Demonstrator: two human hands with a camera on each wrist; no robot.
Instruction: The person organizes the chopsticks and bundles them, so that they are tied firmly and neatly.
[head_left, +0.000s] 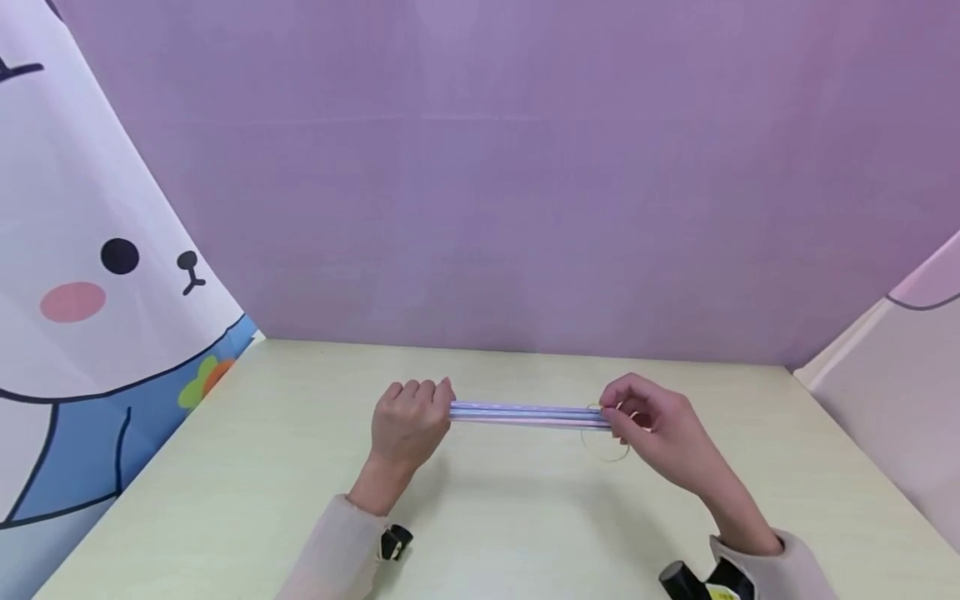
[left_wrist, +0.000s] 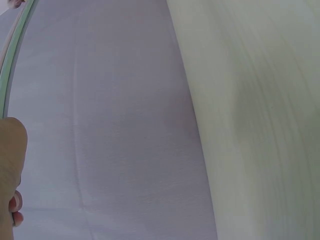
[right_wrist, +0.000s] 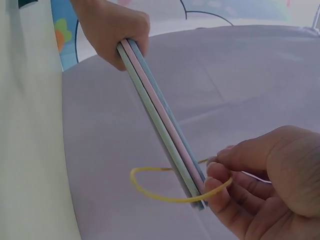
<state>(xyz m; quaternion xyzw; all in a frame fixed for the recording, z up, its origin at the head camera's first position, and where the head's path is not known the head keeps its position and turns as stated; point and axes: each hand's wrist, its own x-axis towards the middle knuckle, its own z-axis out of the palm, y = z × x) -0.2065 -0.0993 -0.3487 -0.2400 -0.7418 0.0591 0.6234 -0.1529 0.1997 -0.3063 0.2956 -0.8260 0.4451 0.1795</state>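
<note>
A bundle of several slim pastel straws [head_left: 525,413] is held level above the table. My left hand [head_left: 411,422] grips its left end in a fist, knuckles up. Green, pink and blue straws [right_wrist: 161,117] show side by side in the right wrist view. Near their free end, a yellow rubber band [right_wrist: 172,200] loops loosely around the bundle, hanging out wide on one side. Thumb and fingers of my right hand [head_left: 654,431] pinch the band by that end. In the left wrist view, only part of the left hand [left_wrist: 11,155] and straws [left_wrist: 15,50] appear.
Below both hands lies a pale wood-grain table [head_left: 517,533]. A purple backdrop [head_left: 525,208] rises behind its far edge. Cartoon-printed cloth [head_left: 112,333] hangs at the left, and a pale cloth panel [head_left: 907,392] stands at the right.
</note>
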